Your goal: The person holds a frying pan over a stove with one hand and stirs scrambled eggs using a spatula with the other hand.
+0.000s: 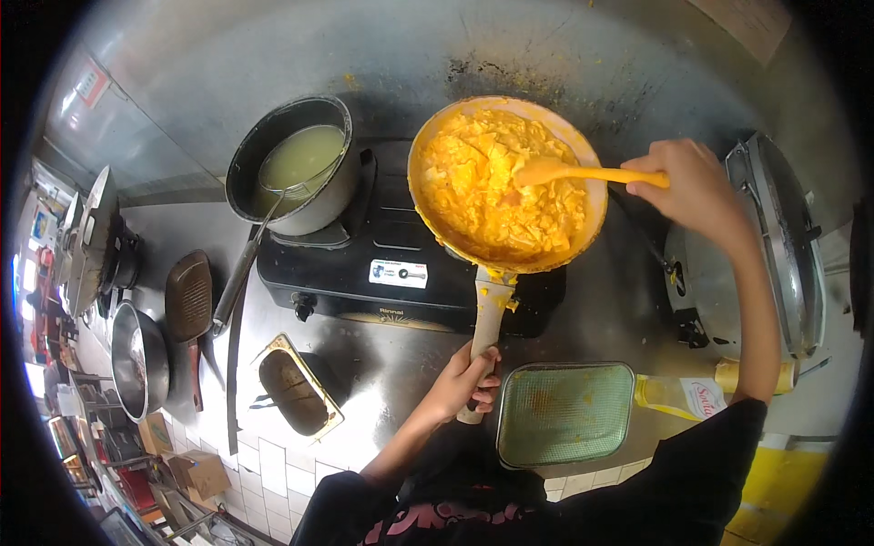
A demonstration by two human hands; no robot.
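Observation:
My left hand (464,386) grips the pale handle of a frying pan (601,198) near its end. Loose, wet-looking scrambled egg (471,198) covers most of the pan's inside, and bits of egg cling to the rim and handle joint. From the right, my right hand (686,184) holds an orange spatula (601,174) by its handle, its head resting in the egg. Beneath the pan is the right side of a black Rinnai gas stove (341,273); the burner there is hidden, and no flame shows.
A deep pot (293,215) of cloudy liquid, with a wire skimmer (239,280) across its rim, occupies the left burner. Near the counter's front lie a metal pan (331,416), a green-lined tray (567,416) and an oil bottle (672,396). A large lidded pot (703,293) stands right.

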